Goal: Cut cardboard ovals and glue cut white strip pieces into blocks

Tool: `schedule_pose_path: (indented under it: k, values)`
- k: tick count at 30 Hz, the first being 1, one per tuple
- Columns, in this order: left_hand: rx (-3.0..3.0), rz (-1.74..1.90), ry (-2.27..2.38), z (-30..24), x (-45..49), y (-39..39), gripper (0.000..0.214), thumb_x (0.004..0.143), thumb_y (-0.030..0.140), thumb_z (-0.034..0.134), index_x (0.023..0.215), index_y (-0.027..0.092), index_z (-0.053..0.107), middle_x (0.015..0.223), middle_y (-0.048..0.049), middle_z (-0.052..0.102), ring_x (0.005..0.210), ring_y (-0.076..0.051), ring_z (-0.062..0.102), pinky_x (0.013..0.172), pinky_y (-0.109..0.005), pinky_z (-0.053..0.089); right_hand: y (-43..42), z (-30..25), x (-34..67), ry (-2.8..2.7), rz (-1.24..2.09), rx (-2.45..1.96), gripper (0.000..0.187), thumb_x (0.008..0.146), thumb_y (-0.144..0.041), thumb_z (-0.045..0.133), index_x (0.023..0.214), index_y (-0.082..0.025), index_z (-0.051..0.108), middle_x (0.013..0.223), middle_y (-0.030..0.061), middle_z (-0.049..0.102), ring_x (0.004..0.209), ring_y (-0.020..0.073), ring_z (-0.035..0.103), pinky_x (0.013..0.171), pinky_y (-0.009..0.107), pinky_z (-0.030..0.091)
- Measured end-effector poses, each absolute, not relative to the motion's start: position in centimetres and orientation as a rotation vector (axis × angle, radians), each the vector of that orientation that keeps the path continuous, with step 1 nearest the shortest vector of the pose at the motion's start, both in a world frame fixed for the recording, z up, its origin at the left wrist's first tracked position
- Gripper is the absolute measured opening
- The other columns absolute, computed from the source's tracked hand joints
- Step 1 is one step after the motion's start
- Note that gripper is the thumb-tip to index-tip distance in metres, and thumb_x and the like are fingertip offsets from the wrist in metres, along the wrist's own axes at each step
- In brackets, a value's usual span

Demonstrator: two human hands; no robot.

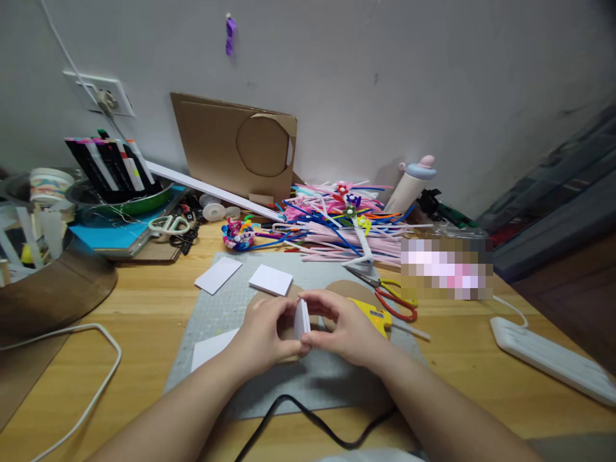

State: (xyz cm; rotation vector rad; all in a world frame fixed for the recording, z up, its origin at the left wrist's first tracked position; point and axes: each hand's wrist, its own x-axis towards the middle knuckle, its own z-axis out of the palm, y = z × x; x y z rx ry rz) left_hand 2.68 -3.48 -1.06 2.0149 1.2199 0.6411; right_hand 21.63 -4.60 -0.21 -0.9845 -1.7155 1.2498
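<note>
Between my two hands stands a small white board piece [301, 319], held upright on edge and seen nearly end-on; it looks like more than one layer. My left hand [269, 327] pinches it from the left and my right hand [337, 324] from the right, fingertips at its top and bottom. Under them lies a grey cutting mat [269, 398]. A brown cardboard disc [344, 290] is partly hidden behind my right hand, beside a yellow glue gun [370, 314] with a glue stick in it. White rectangles [271, 280] lie on the mat, one partly covered by my left forearm.
Scissors [397, 298] with red and yellow handles lie right of the mat. Behind is a heap of pipe cleaners [332, 234]. A black cable [308, 417] crosses the front; a white power strip [548, 359] lies right. Markers [113, 167] stand back left, near a cardboard sheet [212, 141].
</note>
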Motion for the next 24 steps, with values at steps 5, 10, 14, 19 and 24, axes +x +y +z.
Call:
schedule_pose_path:
  k: [5,10,14,19,24]
  values:
    - [1.924,0.710,1.120,-0.6,2.1,-3.9,0.073,0.046,0.052,0.083,0.108,0.021,0.059,0.106,-0.0070,0.062,0.098,-0.028,0.053,0.082,-0.038,0.042,-5.1,1.1,22.6,-1.832,1.191,-0.917,0.059,0.066,-0.023,0.080,0.121,-0.023,0.058,0.121,0.0087,0.061,0.114,0.0255,0.055,0.101,0.042,0.040]
    - [1.345,0.498,0.802,0.1,1.9,-5.0,0.047,0.067,0.055,0.070,0.092,0.016,0.062,0.071,0.0014,0.059,0.060,-0.012,0.051,0.054,-0.022,0.040,-5.0,0.7,23.2,-1.561,1.611,-0.622,0.064,0.069,-0.043,0.078,0.127,-0.024,0.056,0.126,0.0103,0.060,0.116,0.0257,0.054,0.099,0.043,0.040]
    - [1.387,0.632,0.960,0.8,2.1,-5.3,0.040,0.073,0.049,0.066,0.098,0.018,0.064,0.069,0.0018,0.061,0.054,-0.011,0.049,0.050,-0.022,0.038,-5.0,0.0,22.4,-1.365,1.647,-0.709,0.048,0.076,-0.036,0.074,0.120,-0.023,0.059,0.115,0.0093,0.064,0.095,0.0195,0.064,0.077,0.031,0.053]
    - [1.684,0.727,1.049,1.0,1.9,-5.1,0.023,0.080,0.037,0.060,0.093,0.019,0.067,0.083,-0.0011,0.066,0.076,-0.018,0.058,0.071,-0.027,0.045,-5.6,0.1,21.4,-1.408,1.517,-0.943,0.026,0.084,-0.040,0.063,0.097,-0.016,0.063,0.068,0.0005,0.063,0.060,0.0126,0.059,0.052,0.022,0.046]
    - [1.371,0.631,0.838,0.5,1.7,-5.0,0.048,0.083,0.063,0.044,0.101,0.020,0.053,0.092,-0.0036,0.065,0.084,-0.019,0.059,0.075,-0.029,0.045,-5.8,0.2,21.5,-1.701,1.292,-0.996,0.018,0.090,-0.032,0.056,0.097,-0.019,0.066,0.079,0.0025,0.065,0.074,0.0157,0.061,0.068,0.027,0.048]
